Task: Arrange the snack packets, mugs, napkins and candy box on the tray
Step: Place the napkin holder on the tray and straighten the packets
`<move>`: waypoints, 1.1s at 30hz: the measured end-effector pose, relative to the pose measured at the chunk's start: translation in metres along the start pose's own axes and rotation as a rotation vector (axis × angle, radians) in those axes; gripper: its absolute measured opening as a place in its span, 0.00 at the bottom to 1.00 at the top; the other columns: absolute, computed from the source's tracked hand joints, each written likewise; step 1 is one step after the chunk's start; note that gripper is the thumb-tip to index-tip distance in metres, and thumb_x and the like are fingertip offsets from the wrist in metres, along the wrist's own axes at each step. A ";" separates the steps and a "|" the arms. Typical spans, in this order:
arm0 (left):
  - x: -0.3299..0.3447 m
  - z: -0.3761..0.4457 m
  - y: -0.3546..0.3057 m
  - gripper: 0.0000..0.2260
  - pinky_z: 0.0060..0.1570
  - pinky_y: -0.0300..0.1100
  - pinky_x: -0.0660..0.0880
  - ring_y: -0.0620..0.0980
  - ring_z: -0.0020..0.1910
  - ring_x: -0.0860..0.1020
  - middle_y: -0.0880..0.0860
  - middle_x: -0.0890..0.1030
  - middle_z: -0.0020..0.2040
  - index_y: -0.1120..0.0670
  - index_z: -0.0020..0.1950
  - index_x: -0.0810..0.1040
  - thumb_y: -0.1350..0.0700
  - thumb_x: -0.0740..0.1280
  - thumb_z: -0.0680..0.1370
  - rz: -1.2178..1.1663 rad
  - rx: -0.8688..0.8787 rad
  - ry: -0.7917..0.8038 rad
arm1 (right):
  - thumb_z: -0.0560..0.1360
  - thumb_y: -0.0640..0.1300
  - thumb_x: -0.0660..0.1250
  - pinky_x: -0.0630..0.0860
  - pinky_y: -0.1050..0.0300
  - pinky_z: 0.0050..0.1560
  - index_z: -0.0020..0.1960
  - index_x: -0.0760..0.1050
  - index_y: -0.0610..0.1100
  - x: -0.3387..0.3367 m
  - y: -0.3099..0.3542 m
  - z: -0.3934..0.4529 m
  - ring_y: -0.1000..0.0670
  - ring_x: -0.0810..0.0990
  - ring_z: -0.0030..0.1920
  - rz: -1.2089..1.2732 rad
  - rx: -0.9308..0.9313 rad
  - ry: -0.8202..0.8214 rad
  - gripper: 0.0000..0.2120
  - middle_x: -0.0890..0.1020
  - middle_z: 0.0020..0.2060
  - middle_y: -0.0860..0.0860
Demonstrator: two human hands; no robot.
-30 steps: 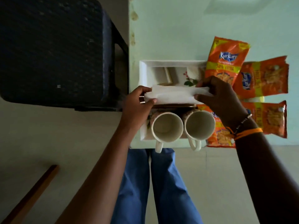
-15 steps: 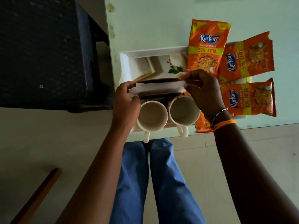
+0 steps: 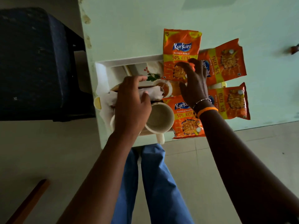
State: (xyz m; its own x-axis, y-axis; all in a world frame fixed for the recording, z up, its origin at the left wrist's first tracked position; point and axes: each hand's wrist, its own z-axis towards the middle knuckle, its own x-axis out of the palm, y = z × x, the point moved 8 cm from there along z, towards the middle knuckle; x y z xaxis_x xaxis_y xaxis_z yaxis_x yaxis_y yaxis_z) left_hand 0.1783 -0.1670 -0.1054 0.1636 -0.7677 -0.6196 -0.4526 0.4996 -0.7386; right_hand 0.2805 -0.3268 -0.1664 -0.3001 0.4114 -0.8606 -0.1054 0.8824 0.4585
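Nearest, a cream mug stands at the near edge of the white tray, on the pale green bench. The left hand covers a second mug, its fingers pressed down on a white napkin. Beyond, the right hand hovers with fingers spread, empty, over the upright snack packet. Three more packets lie alongside on the right.

We see a pale green table bearing a white rectangular tray and orange foil snack packets.
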 end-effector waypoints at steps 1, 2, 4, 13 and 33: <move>0.006 -0.001 -0.008 0.14 0.61 0.39 0.69 0.49 0.63 0.71 0.54 0.75 0.61 0.56 0.61 0.73 0.62 0.63 0.75 0.016 0.026 0.022 | 0.71 0.32 0.62 0.70 0.48 0.59 0.66 0.70 0.48 0.004 0.000 0.006 0.38 0.60 0.70 -0.051 -0.028 0.020 0.25 0.63 0.71 0.42; 0.012 -0.002 -0.016 0.13 0.61 0.39 0.68 0.49 0.63 0.71 0.54 0.75 0.61 0.56 0.60 0.73 0.62 0.63 0.75 0.039 0.054 0.039 | 0.72 0.33 0.61 0.73 0.45 0.59 0.66 0.69 0.49 0.007 0.000 0.012 0.37 0.60 0.69 -0.098 -0.059 0.036 0.24 0.62 0.72 0.43; 0.020 -0.006 -0.032 0.12 0.60 0.36 0.66 0.49 0.63 0.71 0.54 0.75 0.61 0.56 0.59 0.74 0.62 0.64 0.75 0.066 0.116 0.048 | 0.72 0.33 0.58 0.74 0.41 0.57 0.65 0.69 0.49 0.009 0.000 0.021 0.36 0.62 0.68 -0.172 -0.145 0.058 0.24 0.64 0.71 0.42; 0.101 -0.047 -0.081 0.19 0.63 0.23 0.51 0.45 0.71 0.60 0.54 0.71 0.68 0.56 0.65 0.70 0.65 0.55 0.75 -0.049 0.198 0.324 | 0.71 0.35 0.62 0.69 0.40 0.63 0.63 0.71 0.48 -0.024 -0.045 0.021 0.36 0.64 0.68 -0.245 -0.134 -0.012 0.22 0.68 0.68 0.42; 0.187 -0.082 -0.018 0.32 0.71 0.52 0.34 0.60 0.75 0.36 0.54 0.40 0.78 0.49 0.76 0.41 0.61 0.57 0.78 0.467 0.118 0.487 | 0.76 0.50 0.54 0.39 0.32 0.71 0.67 0.69 0.49 -0.020 -0.085 -0.069 0.38 0.54 0.75 -0.356 -0.117 0.076 0.21 0.67 0.72 0.47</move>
State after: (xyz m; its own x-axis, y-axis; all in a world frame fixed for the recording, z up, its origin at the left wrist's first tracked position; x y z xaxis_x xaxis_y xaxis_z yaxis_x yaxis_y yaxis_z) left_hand 0.1448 -0.3527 -0.1867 -0.4510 -0.5401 -0.7106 -0.2765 0.8415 -0.4641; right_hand 0.2302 -0.4254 -0.1728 -0.2942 0.0614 -0.9538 -0.3221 0.9332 0.1594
